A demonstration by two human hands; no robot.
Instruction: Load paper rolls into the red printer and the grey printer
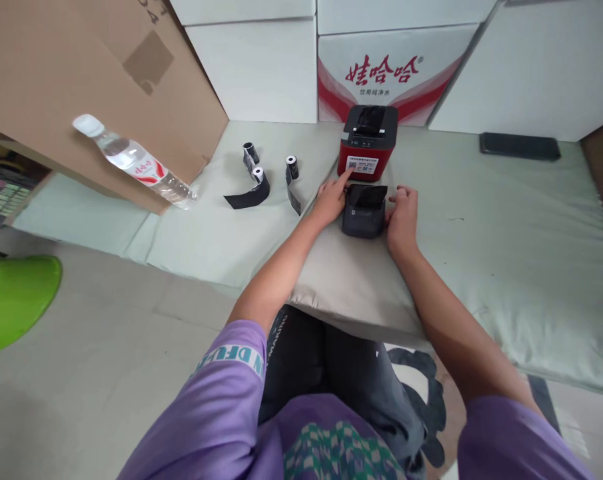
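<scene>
A small dark portable label printer sits on the pale green cushion, with a glossy black strip lying over its top. My left hand is at its left side, index finger stretched toward the white label on a red and black receipt printer just behind; whether the fingertip touches the label I cannot tell. At the small printer's right side is my right hand, its fingers loosely bent and apart, its thumb side close against the casing. Neither hand is wrapped round anything.
Small partly unrolled black paper rolls lie to the left. A water bottle leans by a cardboard box. White cartons line the back. A black phone lies at right. The cushion's front edge is near my knees.
</scene>
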